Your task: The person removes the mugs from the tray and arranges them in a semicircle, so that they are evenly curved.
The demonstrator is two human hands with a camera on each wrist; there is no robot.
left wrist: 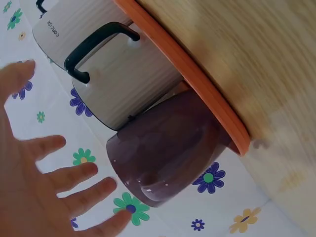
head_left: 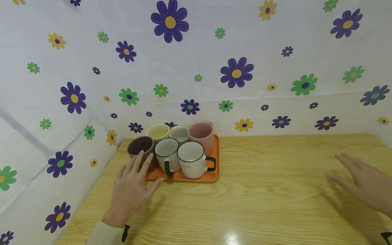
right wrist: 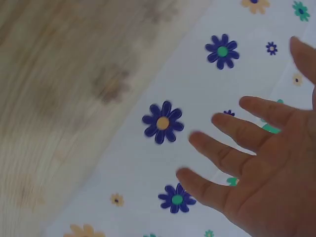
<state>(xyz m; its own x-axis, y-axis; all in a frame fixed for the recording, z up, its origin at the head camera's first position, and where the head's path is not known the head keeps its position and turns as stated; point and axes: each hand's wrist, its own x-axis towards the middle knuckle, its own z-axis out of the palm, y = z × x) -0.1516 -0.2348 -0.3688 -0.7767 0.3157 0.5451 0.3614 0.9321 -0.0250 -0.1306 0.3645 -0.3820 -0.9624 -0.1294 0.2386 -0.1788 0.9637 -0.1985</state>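
Observation:
Several mugs stand close together on an orange tray [head_left: 216, 160] at the back left of the table. My left hand [head_left: 131, 189], fingers spread, hovers in front of the dark purple mug [head_left: 144, 143] at the tray's left end. In the left wrist view the fingertips are apart from that purple mug [left wrist: 163, 148]. Beside it are two white mugs with dark rims and handles, a middle white mug [head_left: 166, 153] and a right-hand white mug [head_left: 193, 163]. Behind them stand a pink mug [head_left: 202, 134], a pale yellow mug [head_left: 157, 131] and a pale grey cup [head_left: 180, 134]. Over the table's right side, my right hand [head_left: 365, 183] is spread, holding nothing.
The wooden table [head_left: 275, 183] runs right of the tray up to a white flowered cloth [head_left: 208, 51] hanging at the back. Another flowered cloth [head_left: 33, 92] borders the left side. Handles of the front white mugs jut toward the front and right.

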